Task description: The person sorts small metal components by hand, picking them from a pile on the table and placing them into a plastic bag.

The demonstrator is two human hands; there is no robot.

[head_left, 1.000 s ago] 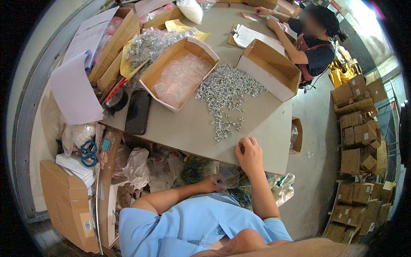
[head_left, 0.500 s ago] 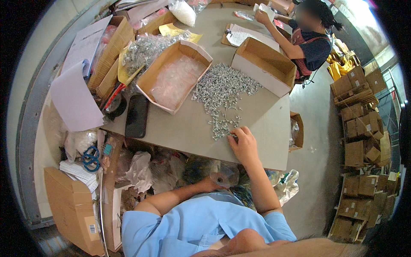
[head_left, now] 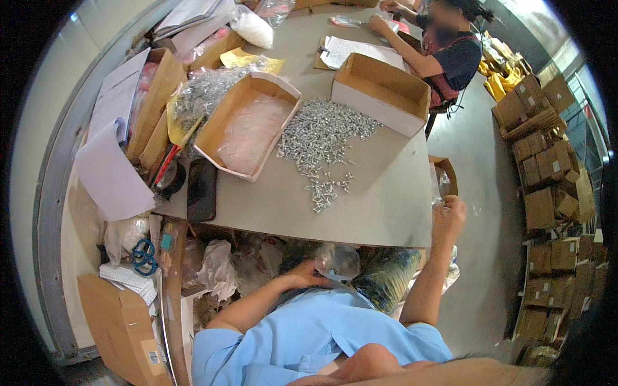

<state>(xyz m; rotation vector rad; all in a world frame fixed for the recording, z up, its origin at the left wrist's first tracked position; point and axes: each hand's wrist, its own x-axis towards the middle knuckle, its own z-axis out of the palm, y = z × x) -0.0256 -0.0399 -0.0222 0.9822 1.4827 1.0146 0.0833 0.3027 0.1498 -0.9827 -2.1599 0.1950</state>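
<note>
My left hand point(head_left: 305, 275) is below the table's near edge, in front of my blue shirt. Its fingers are closed on the side of a clear plastic cup-like container point(head_left: 338, 262). Out past the table's right edge, my right hand point(head_left: 449, 217) has its fingers curled together, beside an open cardboard box point(head_left: 453, 172) with clear plastic bags point(head_left: 441, 183) in it. What those fingers hold, if anything, I cannot make out. A loose pile of small silver screws point(head_left: 325, 132) lies mid-table, trailing toward me.
Left of the screws stands an open box of clear bags point(head_left: 254, 132); behind them is an empty white-sided box point(head_left: 380, 96). A black phone point(head_left: 202, 190) lies near the left edge. Across the table, a person point(head_left: 444, 55) works beside a clipboard point(head_left: 360, 53). Cartons point(head_left: 547, 161) are stacked at the right.
My right hand has left the near tip of the screw pile and moved right, past the table's edge to the box. The left hand still holds the clear container. The view has shifted slightly.
</note>
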